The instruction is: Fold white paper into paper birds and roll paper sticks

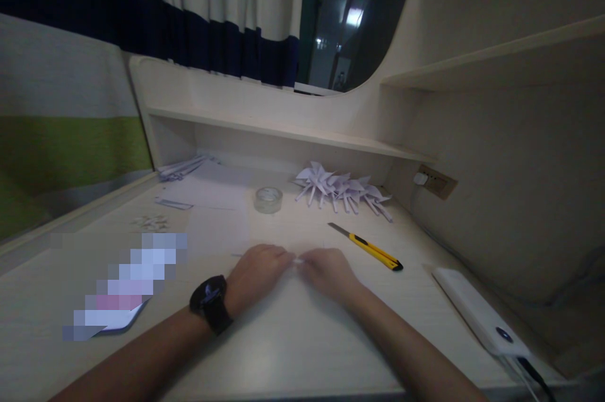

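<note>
Hands meet at desk centre: left hand, black watch on wrist, and right hand both pinch small white paper piece between fingertips, low over pale wooden desk; yellow utility knife right, clear tape roll far, folded white paper pinwheels far right.

dim indoor light | soft focus | edges bowed | patch pixelated left

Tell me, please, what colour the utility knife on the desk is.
The utility knife is yellow and black with a bare metal blade; the head view shows it.
</note>
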A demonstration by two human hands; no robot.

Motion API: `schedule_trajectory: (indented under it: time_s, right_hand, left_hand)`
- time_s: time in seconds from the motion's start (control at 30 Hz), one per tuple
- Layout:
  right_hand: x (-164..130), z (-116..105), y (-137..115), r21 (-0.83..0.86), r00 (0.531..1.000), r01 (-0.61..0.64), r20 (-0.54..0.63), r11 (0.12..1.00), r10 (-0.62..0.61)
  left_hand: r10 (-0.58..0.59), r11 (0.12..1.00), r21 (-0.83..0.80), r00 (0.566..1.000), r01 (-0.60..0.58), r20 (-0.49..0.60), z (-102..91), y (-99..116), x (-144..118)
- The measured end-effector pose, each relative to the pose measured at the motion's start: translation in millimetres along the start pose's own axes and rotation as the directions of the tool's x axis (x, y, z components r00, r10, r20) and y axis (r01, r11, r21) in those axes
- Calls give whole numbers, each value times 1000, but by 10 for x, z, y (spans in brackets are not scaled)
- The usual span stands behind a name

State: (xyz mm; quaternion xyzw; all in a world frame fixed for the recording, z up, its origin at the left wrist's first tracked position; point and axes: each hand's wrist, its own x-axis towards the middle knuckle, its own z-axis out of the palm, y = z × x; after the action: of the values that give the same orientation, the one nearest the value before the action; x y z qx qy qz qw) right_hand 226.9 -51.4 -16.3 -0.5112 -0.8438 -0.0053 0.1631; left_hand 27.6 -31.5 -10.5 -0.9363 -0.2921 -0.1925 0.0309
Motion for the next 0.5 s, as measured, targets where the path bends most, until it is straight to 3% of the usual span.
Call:
schedule_trajectory:
  time_s: [0.17,0.5]
  right_hand:
    - [-10,13,-4,-65,999,32,-14,997,-33]
    - [-4,76,8,-133,1000,21,0,991,-21]
  left_hand:
    - [-19,999,44,1000,18,25,-6,-4,6]
    - [61,996,62,997,-57,-57,35,-11,-16]
